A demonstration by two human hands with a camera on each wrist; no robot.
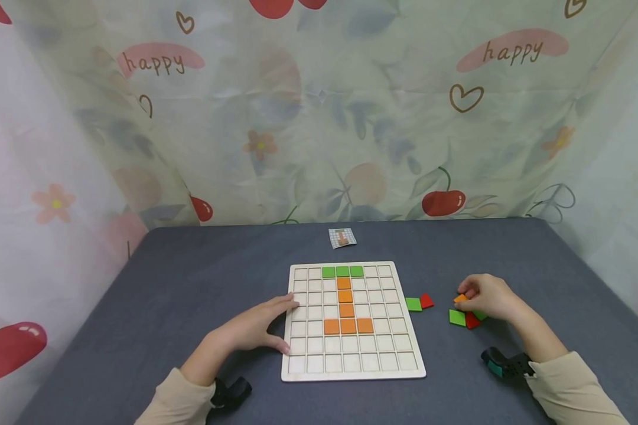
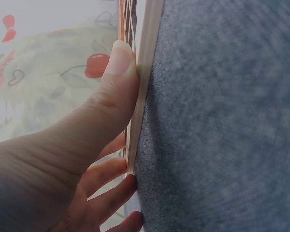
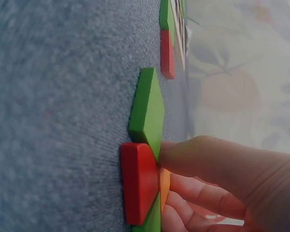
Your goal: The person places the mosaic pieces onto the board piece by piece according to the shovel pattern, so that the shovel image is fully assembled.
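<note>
A white gridded board (image 1: 305, 366) lies on the table, with a row of three green tiles (image 1: 342, 271) at its top and several orange tiles (image 1: 345, 296) in a column ending in a crossbar. My left hand (image 1: 255, 324) rests its thumb and fingertips on the board's left edge, fingers spread; the thumb (image 2: 118, 72) lies along that edge in the left wrist view. To the right of the board, my right hand (image 1: 486, 295) pinches an orange tile (image 1: 461, 298) between thumb and fingers. Beneath and beside it lie a green tile (image 1: 456, 317), a red tile (image 3: 137, 183) and another green tile (image 3: 152, 220).
Another green tile (image 1: 413, 304) and red tile (image 1: 426, 301) lie against the board's right side. A small picture card (image 1: 342, 238) lies beyond the board, near the back edge of the dark table (image 1: 218, 254). A printed curtain (image 1: 319, 118) hangs behind.
</note>
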